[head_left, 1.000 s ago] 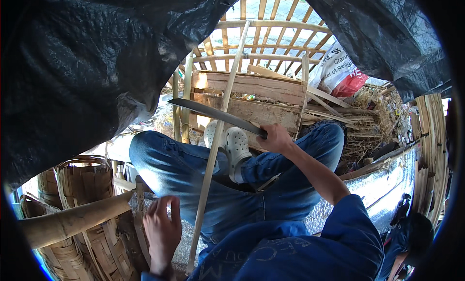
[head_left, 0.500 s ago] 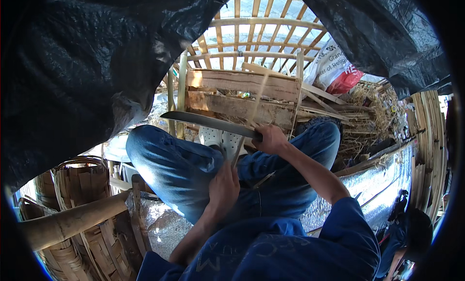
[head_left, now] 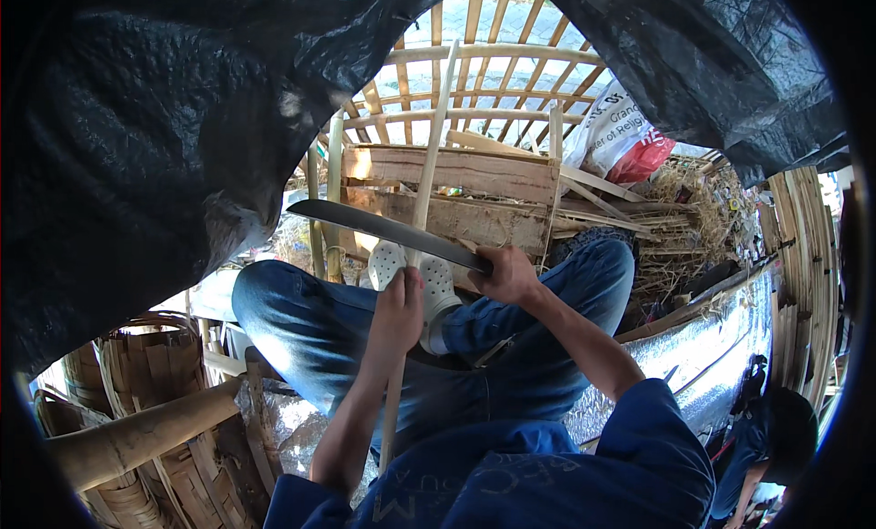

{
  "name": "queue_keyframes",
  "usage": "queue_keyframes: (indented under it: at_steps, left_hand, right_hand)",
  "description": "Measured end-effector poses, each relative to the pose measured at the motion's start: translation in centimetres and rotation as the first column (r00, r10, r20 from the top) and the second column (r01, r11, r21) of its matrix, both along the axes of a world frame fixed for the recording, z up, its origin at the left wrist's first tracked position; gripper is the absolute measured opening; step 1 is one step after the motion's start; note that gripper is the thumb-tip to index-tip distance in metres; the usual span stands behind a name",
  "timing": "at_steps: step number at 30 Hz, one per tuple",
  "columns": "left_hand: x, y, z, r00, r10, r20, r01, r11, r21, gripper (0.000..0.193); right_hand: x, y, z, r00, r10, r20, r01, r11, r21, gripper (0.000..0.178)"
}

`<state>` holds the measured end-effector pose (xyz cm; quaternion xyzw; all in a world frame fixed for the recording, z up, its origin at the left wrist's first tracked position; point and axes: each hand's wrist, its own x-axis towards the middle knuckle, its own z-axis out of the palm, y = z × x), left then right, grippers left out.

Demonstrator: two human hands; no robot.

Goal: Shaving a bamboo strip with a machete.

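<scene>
A long, pale bamboo strip (head_left: 428, 169) runs from near my waist, between my legs, up toward the slatted fence. My left hand (head_left: 399, 308) is closed around it just in front of my shoes. My right hand (head_left: 507, 275) is wrapped round the handle of a machete (head_left: 383, 228), most of the handle being hidden by my fingers. The broad dark blade points left and lies across the strip, a little beyond my left hand. Whether the edge touches the strip or passes just over it I cannot tell.
A wooden plank box (head_left: 493, 221) stands beyond my white shoes (head_left: 438, 281). Woven bamboo baskets (head_left: 151, 360) and a thick bamboo pole (head_left: 146, 433) are at left. Straw and scraps (head_left: 698, 219) lie right, near a printed sack (head_left: 630, 137). Black plastic sheeting (head_left: 155, 137) hangs overhead. Another person (head_left: 776, 438) is at lower right.
My left hand has moved left and farther from my body. The strip, blurred and slanting right before, is now steadier and reaches past the box. The machete has shifted slightly left.
</scene>
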<state>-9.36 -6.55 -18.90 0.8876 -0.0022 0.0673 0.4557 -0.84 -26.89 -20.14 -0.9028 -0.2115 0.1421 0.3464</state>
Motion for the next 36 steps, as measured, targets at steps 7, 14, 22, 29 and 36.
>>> queue_keyframes:
  at_steps: [7, 14, 22, 29, 36]
  left_hand:
    - [2.8, -1.9, -2.0, 0.949, 0.126, -0.290, -0.132, 0.991, -0.002, 0.024]
    - [3.1, -1.5, 0.2, 0.909, 0.048, -0.413, -0.119, 0.982, -0.148, 0.022]
    - [1.4, 0.1, 1.2, 0.993, 0.014, -0.117, -0.043, 0.968, -0.247, 0.027]
    - [-4.4, 4.0, 9.8, 0.951, -0.090, -0.297, -0.020, 0.938, -0.347, 0.026]
    - [-5.7, 6.8, 15.5, 0.921, -0.089, -0.380, 0.081, 0.996, -0.039, 0.013]
  right_hand:
    - [1.1, -0.2, 0.3, 0.992, -0.128, 0.006, 0.128, 0.988, -0.088, 0.025]
    - [0.1, -1.4, -1.0, 0.996, -0.089, 0.003, 0.089, 0.996, -0.002, 0.023]
    - [0.2, -1.2, -0.3, 0.999, -0.033, 0.008, 0.033, 0.999, 0.008, 0.023]
    - [-0.6, -3.2, 3.2, 0.994, -0.058, 0.094, 0.041, 0.983, 0.177, 0.020]
    - [-1.8, -7.0, 7.9, 0.933, -0.235, 0.273, 0.166, 0.953, 0.252, 0.019]
